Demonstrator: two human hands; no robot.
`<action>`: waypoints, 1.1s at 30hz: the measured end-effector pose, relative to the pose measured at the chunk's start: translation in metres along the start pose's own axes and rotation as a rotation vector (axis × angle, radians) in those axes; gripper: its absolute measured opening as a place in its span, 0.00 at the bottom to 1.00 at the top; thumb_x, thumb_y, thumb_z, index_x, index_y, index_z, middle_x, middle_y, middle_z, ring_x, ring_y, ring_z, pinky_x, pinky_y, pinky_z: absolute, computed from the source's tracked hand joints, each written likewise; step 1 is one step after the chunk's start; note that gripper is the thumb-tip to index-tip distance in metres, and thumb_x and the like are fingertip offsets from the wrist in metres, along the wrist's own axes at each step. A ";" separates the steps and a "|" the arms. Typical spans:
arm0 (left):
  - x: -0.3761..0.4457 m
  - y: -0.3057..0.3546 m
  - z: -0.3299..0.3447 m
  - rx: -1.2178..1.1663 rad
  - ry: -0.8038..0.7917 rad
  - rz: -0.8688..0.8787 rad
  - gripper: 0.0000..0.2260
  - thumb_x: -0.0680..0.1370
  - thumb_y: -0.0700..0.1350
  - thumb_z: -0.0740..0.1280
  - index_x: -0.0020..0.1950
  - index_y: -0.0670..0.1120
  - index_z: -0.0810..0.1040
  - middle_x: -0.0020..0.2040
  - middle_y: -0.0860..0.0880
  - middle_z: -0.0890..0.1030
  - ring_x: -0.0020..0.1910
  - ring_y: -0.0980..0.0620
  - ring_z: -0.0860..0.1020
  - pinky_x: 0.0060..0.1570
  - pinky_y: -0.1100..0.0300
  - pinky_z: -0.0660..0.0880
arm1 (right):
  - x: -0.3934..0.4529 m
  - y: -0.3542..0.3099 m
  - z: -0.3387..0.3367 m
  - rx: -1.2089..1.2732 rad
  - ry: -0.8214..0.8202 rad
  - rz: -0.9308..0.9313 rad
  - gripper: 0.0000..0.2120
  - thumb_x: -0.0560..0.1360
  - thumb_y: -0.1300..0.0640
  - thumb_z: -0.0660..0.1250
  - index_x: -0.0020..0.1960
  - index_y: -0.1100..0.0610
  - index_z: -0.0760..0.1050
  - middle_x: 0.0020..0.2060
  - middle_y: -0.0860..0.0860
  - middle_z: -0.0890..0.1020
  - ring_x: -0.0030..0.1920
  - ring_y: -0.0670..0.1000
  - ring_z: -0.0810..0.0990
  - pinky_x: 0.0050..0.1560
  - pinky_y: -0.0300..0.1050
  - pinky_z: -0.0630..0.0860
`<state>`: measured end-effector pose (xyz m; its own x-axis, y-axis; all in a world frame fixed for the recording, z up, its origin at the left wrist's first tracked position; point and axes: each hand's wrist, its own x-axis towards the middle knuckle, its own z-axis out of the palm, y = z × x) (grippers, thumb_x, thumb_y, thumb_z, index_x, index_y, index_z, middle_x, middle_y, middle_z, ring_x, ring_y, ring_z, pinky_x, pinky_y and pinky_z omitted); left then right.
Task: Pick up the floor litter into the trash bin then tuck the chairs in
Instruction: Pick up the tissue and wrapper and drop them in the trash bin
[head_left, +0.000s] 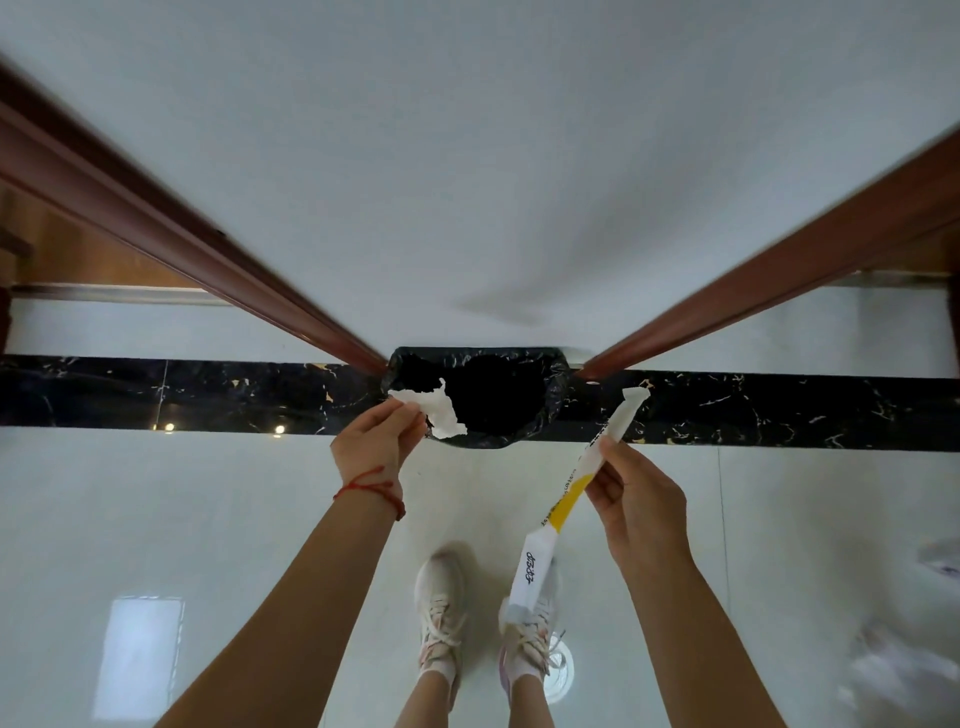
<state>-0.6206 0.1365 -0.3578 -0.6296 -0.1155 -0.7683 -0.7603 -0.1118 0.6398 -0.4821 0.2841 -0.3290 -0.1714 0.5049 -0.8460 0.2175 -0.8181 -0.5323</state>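
left hand (375, 437) pinches tissue (435, 411) over bin (550, 415) | right hand (636, 499) grips wrapper (571, 493), diagonal, top perhaps toward bin

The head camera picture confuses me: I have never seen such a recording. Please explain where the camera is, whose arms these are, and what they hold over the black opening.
There is no machine here. A person wears one wide-angle camera on the head, looking down, so you see their own arms and shoes.

The left hand pinches a torn white paper scrap over the trash bin, which is lined with a black bag and stands against the wall. The right hand holds a long white and yellow wrapper beside the bin, not yet over it.

Under everything is a glossy pale floor with a dark marble strip.
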 end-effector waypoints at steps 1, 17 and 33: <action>0.004 0.000 0.002 -0.003 -0.006 -0.003 0.05 0.71 0.31 0.68 0.39 0.40 0.78 0.25 0.50 0.81 0.26 0.55 0.80 0.37 0.63 0.80 | 0.002 0.000 0.002 0.003 -0.004 0.001 0.03 0.74 0.62 0.66 0.42 0.58 0.77 0.39 0.55 0.81 0.43 0.51 0.80 0.46 0.45 0.79; 0.026 0.003 -0.020 0.485 -0.168 0.227 0.09 0.75 0.40 0.65 0.53 0.41 0.79 0.42 0.51 0.81 0.42 0.58 0.78 0.50 0.59 0.77 | 0.019 0.013 0.022 0.073 0.003 0.022 0.02 0.73 0.64 0.67 0.43 0.61 0.78 0.39 0.55 0.82 0.41 0.50 0.81 0.39 0.40 0.82; 0.035 0.005 -0.067 1.333 -0.243 1.049 0.18 0.74 0.49 0.59 0.53 0.39 0.79 0.53 0.40 0.82 0.53 0.40 0.79 0.51 0.46 0.74 | 0.063 0.048 0.084 0.304 0.095 0.210 0.02 0.72 0.65 0.68 0.42 0.63 0.75 0.38 0.56 0.80 0.39 0.51 0.80 0.40 0.42 0.78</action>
<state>-0.6352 0.0659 -0.3802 -0.8200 0.5582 -0.1265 0.4443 0.7602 0.4741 -0.5630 0.2539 -0.4054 -0.0604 0.3294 -0.9423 -0.0594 -0.9435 -0.3260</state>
